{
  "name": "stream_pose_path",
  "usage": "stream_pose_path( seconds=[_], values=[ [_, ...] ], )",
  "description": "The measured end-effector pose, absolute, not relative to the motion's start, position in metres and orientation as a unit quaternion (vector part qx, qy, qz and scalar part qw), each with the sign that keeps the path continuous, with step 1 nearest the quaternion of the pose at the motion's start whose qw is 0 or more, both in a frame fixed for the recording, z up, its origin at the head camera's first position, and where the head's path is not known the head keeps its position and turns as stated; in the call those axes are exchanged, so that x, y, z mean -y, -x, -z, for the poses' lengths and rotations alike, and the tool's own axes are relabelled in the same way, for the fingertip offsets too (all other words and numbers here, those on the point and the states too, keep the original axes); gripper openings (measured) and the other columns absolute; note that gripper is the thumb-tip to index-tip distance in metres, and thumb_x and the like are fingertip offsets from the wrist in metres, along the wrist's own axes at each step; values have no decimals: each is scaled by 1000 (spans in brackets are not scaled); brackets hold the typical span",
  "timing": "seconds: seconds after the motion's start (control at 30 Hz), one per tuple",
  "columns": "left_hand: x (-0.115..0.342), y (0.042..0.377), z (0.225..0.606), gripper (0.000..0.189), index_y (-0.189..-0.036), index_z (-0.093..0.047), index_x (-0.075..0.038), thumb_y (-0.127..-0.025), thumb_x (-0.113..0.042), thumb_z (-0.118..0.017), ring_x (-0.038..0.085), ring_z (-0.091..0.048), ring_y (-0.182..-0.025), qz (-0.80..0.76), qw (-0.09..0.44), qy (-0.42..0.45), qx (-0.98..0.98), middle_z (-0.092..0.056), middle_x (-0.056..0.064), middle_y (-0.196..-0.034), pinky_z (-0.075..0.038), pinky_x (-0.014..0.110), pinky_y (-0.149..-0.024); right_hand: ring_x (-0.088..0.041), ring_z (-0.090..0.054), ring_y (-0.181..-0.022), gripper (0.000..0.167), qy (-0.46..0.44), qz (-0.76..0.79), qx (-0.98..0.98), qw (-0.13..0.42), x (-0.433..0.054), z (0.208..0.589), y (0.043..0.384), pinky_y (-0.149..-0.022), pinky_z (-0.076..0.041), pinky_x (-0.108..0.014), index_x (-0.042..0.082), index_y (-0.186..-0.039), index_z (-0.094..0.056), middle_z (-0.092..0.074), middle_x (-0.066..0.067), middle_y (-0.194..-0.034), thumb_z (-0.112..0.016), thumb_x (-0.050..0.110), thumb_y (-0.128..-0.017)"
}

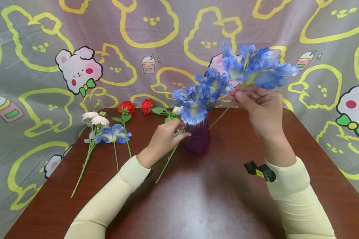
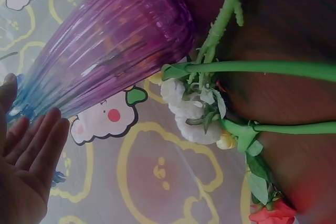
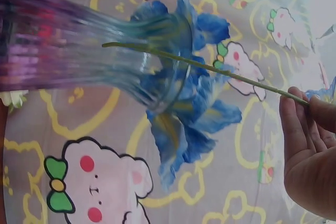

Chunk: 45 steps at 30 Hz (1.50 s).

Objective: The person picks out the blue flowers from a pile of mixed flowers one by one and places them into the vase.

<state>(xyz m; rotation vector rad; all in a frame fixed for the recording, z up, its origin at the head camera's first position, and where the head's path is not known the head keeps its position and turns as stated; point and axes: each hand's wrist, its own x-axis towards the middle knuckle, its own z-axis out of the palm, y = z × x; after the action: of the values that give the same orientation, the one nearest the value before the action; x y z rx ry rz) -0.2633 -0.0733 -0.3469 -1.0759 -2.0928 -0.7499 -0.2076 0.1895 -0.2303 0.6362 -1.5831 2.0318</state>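
Observation:
My right hand [image 1: 263, 106] pinches the thin green stem [image 3: 231, 74] of a blue iris [image 1: 257, 66] between thumb and fingers, just under the bloom. The stem slants down to the left, and its lower end overlaps the side of the ribbed vase [image 1: 197, 139] in the right wrist view. That vase, purple below and bluish toward the rim, stands upright with other blue irises [image 1: 197, 96] in its mouth. My left hand [image 1: 168, 137] is at the vase's left side, fingers extended and thumb apart. In the left wrist view its fingertips [image 2: 55, 121] are right by the neck.
Left on the brown table [image 1: 227, 205] lie a pale pink flower spray [image 1: 91, 146], another blue iris [image 1: 113, 132] and a red rose [image 1: 126, 108]. A second red rose [image 1: 147, 105] lies behind the left hand. A cartoon-print cloth [image 1: 173, 36] hangs around the table.

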Motion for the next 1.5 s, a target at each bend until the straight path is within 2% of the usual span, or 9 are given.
stream_pose_path(
  seconds=[0.33,0.57,0.8,0.97,1.2,1.4,1.5],
  values=[
    [68,272,352,48,-102,-58,0,-72,-23,-87,21,-56,-72,306,308,375,819,-61,7,-88,-48,30,-64,-25,-71,-79,17,-195,-757,549,296,-203,219,208,-73,-56,-31,-17,-98,-66,-71,-19,-87,-70,-9,-83],
    [64,274,355,51,-101,-56,0,-74,-30,-86,19,-57,-79,328,263,334,844,-59,7,-92,-49,30,-69,-29,-70,-73,24,-191,-790,479,332,-208,212,212,-72,-57,-35,-22,-96,-62,-69,-24,-84,-74,-11,-79],
    [59,276,356,58,-109,-54,-1,-74,-33,-86,25,-59,-89,348,214,312,858,-61,13,-101,-49,36,-76,-31,-69,-72,21,-188,-799,433,373,-211,206,213,-71,-58,-36,-22,-95,-60,-68,-25,-83,-72,-14,-79],
    [55,278,356,67,-121,-51,0,-74,-33,-86,30,-61,-100,358,189,302,863,-62,14,-109,-50,39,-83,-33,-68,-74,27,-168,-821,393,379,-213,203,212,-73,-57,-38,-22,-97,-59,-67,-28,-85,-75,-13,-76],
    [50,278,357,74,-131,-49,-2,-75,-33,-85,23,-58,-112,378,170,299,860,-60,10,-125,-48,37,-92,-34,-68,-75,32,-157,-840,356,379,-211,203,214,-73,-57,-41,-22,-98,-58,-66,-29,-85,-78,-12,-74],
    [48,278,357,76,-132,-48,-2,-74,-33,-86,23,-56,-117,385,169,295,858,-59,12,-128,-46,37,-95,-32,-68,-75,26,-151,-837,366,379,-204,209,219,-74,-57,-40,-19,-98,-60,-68,-26,-85,-75,-13,-77],
    [47,278,358,83,-138,-42,-1,-75,-33,-86,25,-52,-122,378,170,298,860,-54,14,-135,-44,37,-99,-31,-69,-75,23,-140,-841,365,373,-202,211,222,-73,-57,-38,-18,-97,-61,-68,-25,-85,-73,-13,-78]
  ],
)
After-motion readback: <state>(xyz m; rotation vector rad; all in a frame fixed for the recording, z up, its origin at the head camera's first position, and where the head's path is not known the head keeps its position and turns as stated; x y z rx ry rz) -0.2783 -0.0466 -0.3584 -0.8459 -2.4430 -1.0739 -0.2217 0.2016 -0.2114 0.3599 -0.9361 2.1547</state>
